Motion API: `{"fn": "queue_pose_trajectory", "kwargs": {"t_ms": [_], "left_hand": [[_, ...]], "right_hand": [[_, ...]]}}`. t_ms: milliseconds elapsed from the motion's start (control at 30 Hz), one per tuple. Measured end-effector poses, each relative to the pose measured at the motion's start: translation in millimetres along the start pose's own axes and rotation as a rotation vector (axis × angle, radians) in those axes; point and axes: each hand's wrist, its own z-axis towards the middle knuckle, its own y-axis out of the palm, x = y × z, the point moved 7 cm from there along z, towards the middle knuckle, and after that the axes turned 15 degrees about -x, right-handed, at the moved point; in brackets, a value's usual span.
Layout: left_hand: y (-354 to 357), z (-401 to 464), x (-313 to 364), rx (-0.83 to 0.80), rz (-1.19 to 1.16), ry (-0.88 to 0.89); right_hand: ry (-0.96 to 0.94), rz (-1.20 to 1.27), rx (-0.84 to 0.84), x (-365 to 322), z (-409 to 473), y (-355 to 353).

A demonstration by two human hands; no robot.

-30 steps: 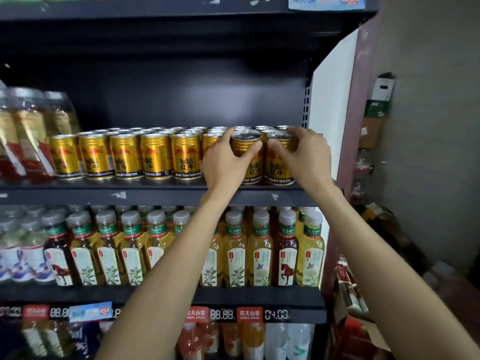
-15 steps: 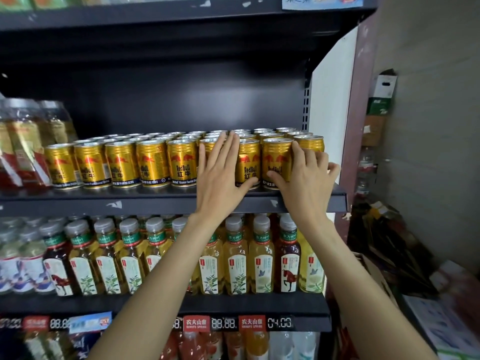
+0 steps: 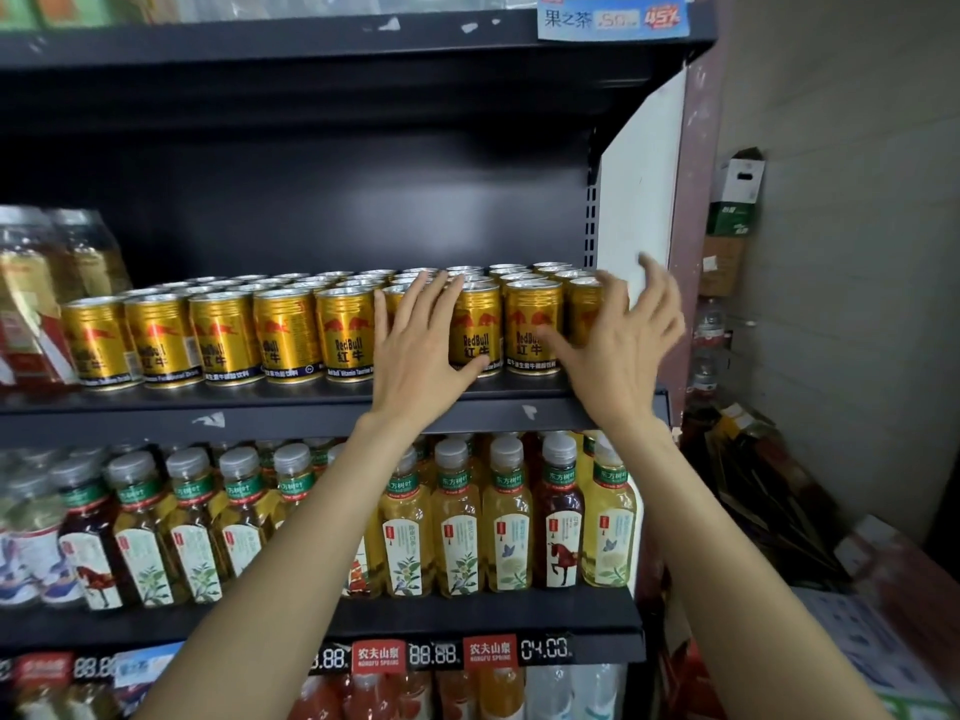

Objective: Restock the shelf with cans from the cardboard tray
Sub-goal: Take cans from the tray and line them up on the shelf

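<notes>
Gold cans (image 3: 288,335) stand in rows several deep along the dark middle shelf (image 3: 291,415), from the left bottles to the white side panel. My left hand (image 3: 421,350) lies flat and open against the front cans near the right end, fingers spread upward. My right hand (image 3: 621,345) is open in front of the last cans by the panel, fingers splayed and blurred, holding nothing. The cardboard tray is out of view.
Tea bottles (image 3: 457,527) fill the shelf below, above price tags (image 3: 434,654). Plastic-wrapped bottles (image 3: 36,293) stand at the middle shelf's left end. A white side panel (image 3: 641,194) closes the shelf on the right. Boxes and clutter (image 3: 779,491) pile against the right wall.
Both hands let go of the two cans, which now stand in the front row. The hands went flat against the cans; the right hand has since lifted off toward the right.
</notes>
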Motion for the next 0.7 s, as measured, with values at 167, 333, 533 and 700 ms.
{"fn": "queue_pose_trajectory", "kwargs": {"t_ms": [167, 333, 533, 700], "left_hand": [[2, 7, 1, -0.093, -0.013, 0.069], [5, 10, -2, -0.108, -0.018, 0.061], [1, 11, 4, -0.084, 0.007, 0.065], [-9, 37, 49, -0.132, -0.05, 0.25]], "right_hand": [[0.091, 0.554, -0.424, 41, 11, 13], [0.065, 0.475, -0.454, 40, 17, 12], [0.034, 0.453, -0.503, 38, 20, 14], [0.015, 0.471, -0.501, 39, 20, 13]]}}
